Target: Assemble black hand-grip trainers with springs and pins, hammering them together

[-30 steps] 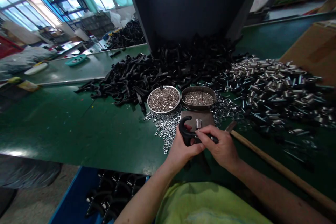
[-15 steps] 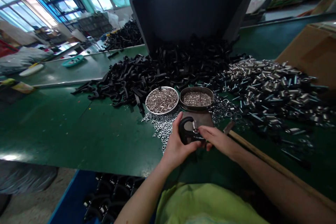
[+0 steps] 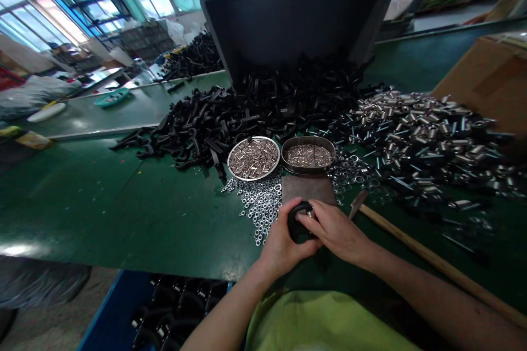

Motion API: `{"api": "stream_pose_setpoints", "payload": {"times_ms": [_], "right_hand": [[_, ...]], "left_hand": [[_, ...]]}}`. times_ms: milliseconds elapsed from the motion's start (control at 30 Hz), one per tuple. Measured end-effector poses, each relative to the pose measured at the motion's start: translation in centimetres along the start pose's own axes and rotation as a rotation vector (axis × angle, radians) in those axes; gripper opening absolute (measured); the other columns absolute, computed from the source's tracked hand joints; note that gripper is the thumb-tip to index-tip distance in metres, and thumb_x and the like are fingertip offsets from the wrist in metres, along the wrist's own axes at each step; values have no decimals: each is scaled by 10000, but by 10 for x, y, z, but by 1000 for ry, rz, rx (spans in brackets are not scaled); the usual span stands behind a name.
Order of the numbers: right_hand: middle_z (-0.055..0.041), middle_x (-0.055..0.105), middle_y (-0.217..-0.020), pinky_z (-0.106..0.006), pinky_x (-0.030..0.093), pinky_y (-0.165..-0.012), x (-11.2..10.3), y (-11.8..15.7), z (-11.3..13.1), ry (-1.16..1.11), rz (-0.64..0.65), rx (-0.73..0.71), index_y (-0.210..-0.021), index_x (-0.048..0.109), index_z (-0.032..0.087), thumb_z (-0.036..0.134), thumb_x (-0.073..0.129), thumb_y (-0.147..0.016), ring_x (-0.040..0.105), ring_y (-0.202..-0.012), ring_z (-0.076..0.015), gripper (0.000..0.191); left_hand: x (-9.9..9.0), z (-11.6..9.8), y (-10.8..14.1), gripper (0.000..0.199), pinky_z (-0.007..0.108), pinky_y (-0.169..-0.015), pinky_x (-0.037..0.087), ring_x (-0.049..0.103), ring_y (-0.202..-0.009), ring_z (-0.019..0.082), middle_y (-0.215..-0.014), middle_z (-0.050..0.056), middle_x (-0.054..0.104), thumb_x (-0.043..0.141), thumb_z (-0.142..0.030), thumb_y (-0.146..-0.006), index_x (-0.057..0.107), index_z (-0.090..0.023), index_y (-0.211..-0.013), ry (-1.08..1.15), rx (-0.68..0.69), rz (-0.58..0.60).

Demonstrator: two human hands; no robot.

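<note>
My left hand is wrapped around the left side of a black hand grip exerciser, which has a curved top and a metal spring. My right hand closes on its right side, thumb across the opening by the spring. Both hands cover most of its lower part. Just beyond them lies a flat metal plate. To the left is a spread of small nuts. A hammer with a wooden handle rests under and beside my right forearm.
Behind the plate stand a round dish of metal pins and an oval tin of small parts. Black handles spill from a tipped grey bin. Springs and bolts heap at right, by a cardboard box. A blue crate holds assembled grips below.
Both hands have brought the grip exerciser down toward me, baring more of the metal plate. It has turned in my hands, and my right thumb has moved over its opening.
</note>
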State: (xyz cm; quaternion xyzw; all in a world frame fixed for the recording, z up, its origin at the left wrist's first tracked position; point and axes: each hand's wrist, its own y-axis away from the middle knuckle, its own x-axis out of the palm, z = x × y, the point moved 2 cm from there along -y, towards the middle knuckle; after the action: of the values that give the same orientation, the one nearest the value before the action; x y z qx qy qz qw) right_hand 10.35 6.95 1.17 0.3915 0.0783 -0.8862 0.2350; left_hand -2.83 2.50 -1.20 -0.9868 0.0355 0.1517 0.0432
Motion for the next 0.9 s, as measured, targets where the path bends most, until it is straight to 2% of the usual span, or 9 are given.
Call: {"api": "stream_pose_setpoints", "payload": {"times_ms": [167, 300, 400, 467, 533, 600, 667, 733, 900], "right_hand": [[-86, 674, -869, -269, 396, -687, 3, -20, -16, 147, 54, 54, -879, 598, 156, 350, 382, -918, 625, -813, -186, 293], [-120, 695, -895, -307, 403, -677, -3, -42, -35, 396, 164, 117, -860, 636, 158, 448, 383, -909, 647, -843, -249, 388], [-108, 698, -892, -319, 402, -648, -10, -61, -38, 563, 168, 74, -860, 651, 174, 427, 452, -887, 647, -830, -268, 323], [-76, 694, -898, -302, 401, -651, -12, -78, -30, 573, 88, -32, -862, 654, 189, 348, 483, -885, 635, -839, -237, 235], [-53, 684, -909, -288, 404, -686, -9, -100, -18, 545, 10, -156, -866, 661, 202, 271, 489, -886, 608, -877, -205, 187], [-48, 670, -938, -283, 402, -726, -1, -125, -4, 532, -25, -251, -891, 668, 212, 214, 478, -886, 569, -939, -195, 190], [-57, 657, -965, -284, 398, -747, 10, -149, 8, 538, -13, -307, -907, 674, 215, 178, 464, -883, 532, -991, -201, 214], [-79, 648, -971, -291, 399, -751, 21, -168, 16, 545, 8, -354, -885, 683, 196, 162, 464, -873, 518, -1002, -212, 222], [-104, 651, -976, -301, 407, -763, 35, -189, 19, 527, 22, -379, -861, 677, 164, 144, 491, -842, 526, -988, -223, 187]], "left_hand": [[5, 14, -22, 790, 368, -934, 440, 574, -1043, 213, -1174, 56, 562, 760, -225, -617, 337, -223, -1284, 28, -59, 61], [3, 30, -48, 706, 378, -919, 436, 546, -1063, 237, -1162, 74, 568, 761, -267, -640, 429, -210, -1261, -203, -17, 47], [-17, 38, -67, 498, 375, -930, 419, 509, -1078, 241, -1125, 97, 565, 718, -269, -706, 545, -176, -1164, -464, 86, -52], [-38, 41, -78, 337, 350, -908, 426, 516, -1036, 218, -1067, 90, 576, 642, -239, -780, 585, -169, -1105, -595, 126, -158], [-63, 43, -89, 231, 335, -872, 437, 527, -987, 209, -1006, 83, 586, 575, -207, -824, 613, -172, -1049, -730, 103, -263], [-86, 46, -101, 189, 334, -846, 440, 533, -969, 221, -974, 87, 592, 556, -190, -826, 643, -173, -993, -865, 23, -314], [-101, 49, -112, 162, 331, -835, 439, 539, -964, 232, -951, 89, 601, 575, -197, -806, 666, -177, -939, -955, -66, -291], [-109, 51, -121, 128, 323, -823, 439, 550, -945, 231, -925, 82, 609, 587, -208, -792, 677, -186, -880, -989, -119, -243], [-108, 53, -128, 106, 301, -770, 434, 568, -895, 211, -919, 69, 609, 544, -202, -808, 650, -195, -811, -982, -121, -214]]}}
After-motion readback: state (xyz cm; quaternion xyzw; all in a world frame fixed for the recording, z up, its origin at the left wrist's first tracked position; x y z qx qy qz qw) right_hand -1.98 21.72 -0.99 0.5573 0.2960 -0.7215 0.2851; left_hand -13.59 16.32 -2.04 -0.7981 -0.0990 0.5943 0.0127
